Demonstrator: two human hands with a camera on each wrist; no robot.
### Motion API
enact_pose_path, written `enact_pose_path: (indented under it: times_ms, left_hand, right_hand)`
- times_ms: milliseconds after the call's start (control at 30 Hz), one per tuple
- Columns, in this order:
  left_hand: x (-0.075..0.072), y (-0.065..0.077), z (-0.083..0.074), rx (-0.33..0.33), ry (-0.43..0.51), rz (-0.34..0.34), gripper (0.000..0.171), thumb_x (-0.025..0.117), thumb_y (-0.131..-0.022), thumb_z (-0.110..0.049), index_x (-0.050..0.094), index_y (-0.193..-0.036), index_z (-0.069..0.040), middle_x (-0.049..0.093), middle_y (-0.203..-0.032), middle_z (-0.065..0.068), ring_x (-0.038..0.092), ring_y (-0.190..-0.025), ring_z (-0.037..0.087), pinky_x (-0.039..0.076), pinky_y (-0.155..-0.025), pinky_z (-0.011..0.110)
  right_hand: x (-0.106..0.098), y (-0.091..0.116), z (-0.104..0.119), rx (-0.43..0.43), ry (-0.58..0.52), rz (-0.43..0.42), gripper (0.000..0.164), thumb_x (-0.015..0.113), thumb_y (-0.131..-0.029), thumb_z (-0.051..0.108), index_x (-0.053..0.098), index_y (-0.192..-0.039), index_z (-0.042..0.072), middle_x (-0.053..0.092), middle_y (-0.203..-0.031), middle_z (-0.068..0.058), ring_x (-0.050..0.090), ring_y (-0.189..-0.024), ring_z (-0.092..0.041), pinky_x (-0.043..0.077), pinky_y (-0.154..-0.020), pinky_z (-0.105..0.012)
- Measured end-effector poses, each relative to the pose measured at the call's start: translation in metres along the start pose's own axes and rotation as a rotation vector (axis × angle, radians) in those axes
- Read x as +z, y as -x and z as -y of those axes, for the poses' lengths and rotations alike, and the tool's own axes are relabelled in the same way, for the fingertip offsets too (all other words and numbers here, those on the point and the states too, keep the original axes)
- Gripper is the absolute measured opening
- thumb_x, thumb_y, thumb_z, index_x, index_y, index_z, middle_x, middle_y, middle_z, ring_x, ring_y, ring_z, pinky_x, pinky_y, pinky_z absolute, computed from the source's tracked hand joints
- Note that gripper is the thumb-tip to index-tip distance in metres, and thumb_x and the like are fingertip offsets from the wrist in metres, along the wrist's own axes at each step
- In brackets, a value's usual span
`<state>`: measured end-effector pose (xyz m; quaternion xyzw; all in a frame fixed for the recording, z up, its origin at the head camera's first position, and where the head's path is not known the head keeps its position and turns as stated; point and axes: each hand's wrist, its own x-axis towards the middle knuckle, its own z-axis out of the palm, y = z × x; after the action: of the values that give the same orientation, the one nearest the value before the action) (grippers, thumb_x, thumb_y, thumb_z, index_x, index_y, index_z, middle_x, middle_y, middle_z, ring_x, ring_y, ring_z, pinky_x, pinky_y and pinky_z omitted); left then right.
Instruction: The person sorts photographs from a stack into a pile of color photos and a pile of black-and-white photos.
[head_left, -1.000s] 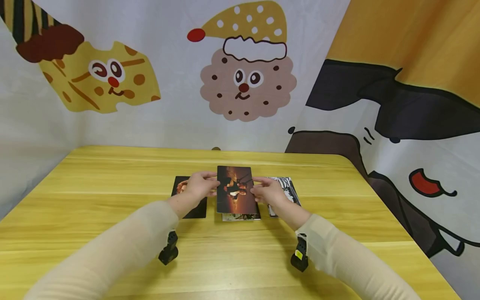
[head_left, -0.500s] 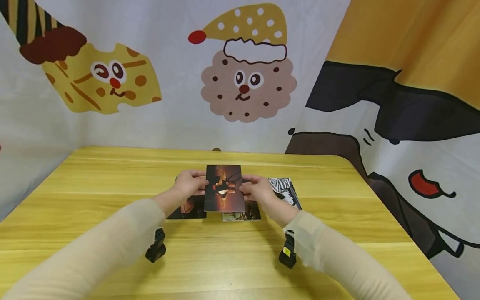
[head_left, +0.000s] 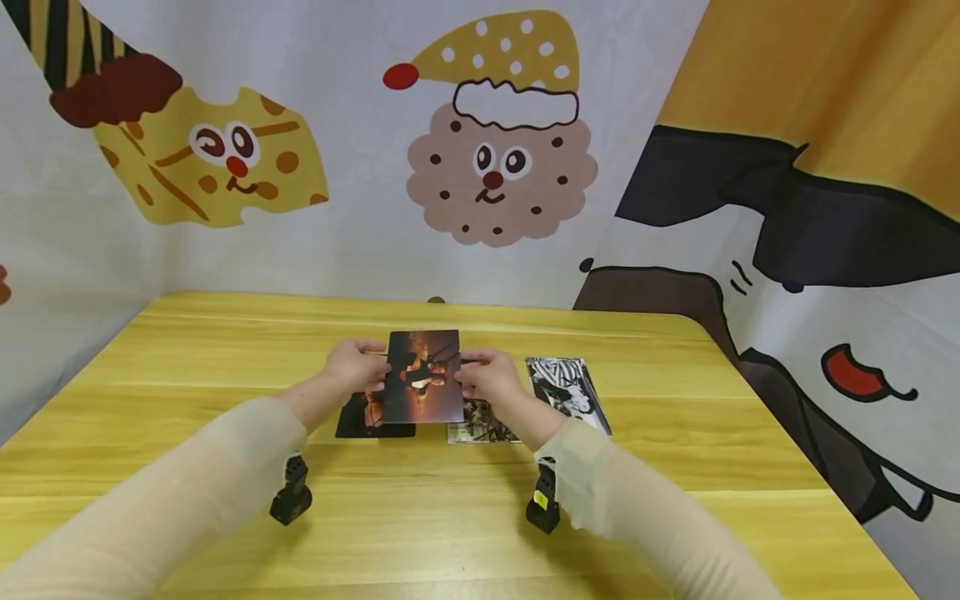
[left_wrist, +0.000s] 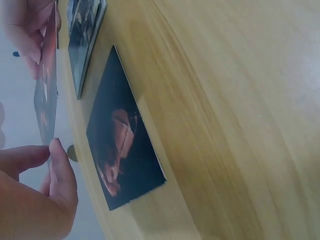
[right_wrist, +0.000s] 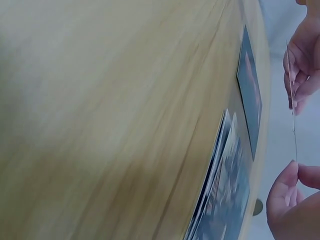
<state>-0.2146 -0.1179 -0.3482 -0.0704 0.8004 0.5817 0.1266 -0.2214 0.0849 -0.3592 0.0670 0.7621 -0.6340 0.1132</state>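
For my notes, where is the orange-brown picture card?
In the head view, left of centre, the orange-brown picture card is held above the table between left hand and right hand.

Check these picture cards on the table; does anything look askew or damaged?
The middle stack of picture cards looks slightly askew: its edges don't line up in the right wrist view. I see no damage.

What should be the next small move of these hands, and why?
Probably the left hand and right hand should carry the held card slightly further left, over the dark card: they pinch its opposite edges above the table; it has shifted left from above the middle pile but hides the dark card only partly.
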Motion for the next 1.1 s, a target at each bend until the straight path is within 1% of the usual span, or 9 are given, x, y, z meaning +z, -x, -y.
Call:
enact_pose_path:
  times_ms: [133,300,500,567,633,700,767,900,1100]
  left_hand:
    - [-0.003,0.003,0.001,-0.015,-0.019,-0.017,0.045,0.047,-0.093,-0.002,0.039,-0.137,0.007,0.052,-0.124,0.028,0.051,-0.061,0.007,0.054,-0.060,0.021]
    - [-0.007,0.005,0.004,-0.014,-0.027,-0.024,0.045,0.048,-0.092,-0.001,0.041,-0.135,0.009,0.055,-0.115,0.023,0.049,-0.061,0.008,0.051,-0.058,0.022]
    - [-0.014,0.003,0.010,-0.032,-0.046,-0.039,0.044,0.045,-0.093,-0.005,0.042,-0.134,0.009,0.051,-0.079,0.004,0.045,-0.064,0.010,0.049,-0.059,0.021]
    - [-0.016,0.004,0.012,-0.041,-0.059,-0.052,0.043,0.043,-0.094,-0.007,0.042,-0.134,0.009,0.054,-0.084,0.008,0.051,-0.072,0.014,0.051,-0.063,0.022]
    - [-0.016,0.004,0.013,-0.050,-0.066,-0.062,0.044,0.041,-0.095,-0.009,0.042,-0.135,0.008,0.058,-0.100,0.020,0.057,-0.086,0.024,0.054,-0.070,0.026]
    - [-0.017,0.005,0.014,-0.056,-0.077,-0.070,0.045,0.039,-0.096,-0.011,0.041,-0.136,0.007,0.053,-0.122,0.027,0.056,-0.106,0.033,0.056,-0.081,0.033]
    - [-0.017,0.006,0.015,-0.059,-0.083,-0.071,0.045,0.038,-0.096,-0.012,0.040,-0.137,0.007,0.045,-0.133,0.030,0.049,-0.120,0.038,0.053,-0.089,0.038]
    - [-0.017,0.008,0.015,-0.065,-0.109,-0.075,0.046,0.037,-0.097,-0.012,0.038,-0.138,0.008,0.042,-0.135,0.030,0.046,-0.122,0.039,0.050,-0.096,0.044]
    - [-0.018,0.009,0.018,-0.062,-0.186,-0.097,0.047,0.039,-0.096,-0.015,0.040,-0.136,0.009,0.042,-0.137,0.030,0.051,-0.116,0.039,0.053,-0.090,0.042]
  right_hand:
    - [0.009,0.001,0.001,0.014,0.008,-0.005,0.038,0.059,-0.086,-0.005,0.058,-0.123,0.000,0.057,-0.089,-0.006,0.054,-0.067,-0.011,0.051,-0.054,-0.019]
    - [0.017,-0.001,-0.002,0.014,0.026,-0.002,0.037,0.058,-0.086,-0.005,0.059,-0.123,0.001,0.057,-0.090,-0.008,0.053,-0.062,-0.011,0.050,-0.052,-0.021]
    - [0.026,-0.002,-0.005,0.031,0.005,0.012,0.037,0.058,-0.086,-0.005,0.060,-0.122,0.001,0.059,-0.099,-0.013,0.054,-0.060,-0.010,0.051,-0.053,-0.020]
    - [0.029,-0.002,-0.006,0.041,-0.012,0.019,0.037,0.058,-0.086,-0.006,0.060,-0.122,0.001,0.059,-0.098,-0.012,0.054,-0.061,-0.011,0.052,-0.055,-0.021]
    - [0.032,-0.002,-0.006,0.048,-0.014,0.023,0.037,0.058,-0.086,-0.006,0.060,-0.122,0.002,0.059,-0.096,-0.011,0.054,-0.061,-0.010,0.053,-0.056,-0.022]
    - [0.034,-0.002,-0.006,0.050,-0.015,0.026,0.037,0.057,-0.086,-0.006,0.060,-0.122,0.002,0.058,-0.093,-0.009,0.054,-0.060,-0.010,0.054,-0.057,-0.023]
    - [0.035,-0.002,-0.006,0.052,-0.010,0.030,0.037,0.056,-0.087,-0.006,0.060,-0.123,0.002,0.058,-0.091,-0.008,0.054,-0.058,-0.010,0.054,-0.057,-0.024]
    - [0.038,0.000,-0.006,0.054,0.002,0.056,0.039,0.055,-0.087,-0.006,0.058,-0.125,0.001,0.060,-0.098,-0.012,0.052,-0.057,-0.011,0.053,-0.058,-0.025]
    - [0.041,-0.001,-0.008,0.053,0.035,0.103,0.037,0.053,-0.090,-0.003,0.055,-0.127,-0.001,0.059,-0.115,-0.020,0.051,-0.062,-0.011,0.055,-0.059,-0.023]
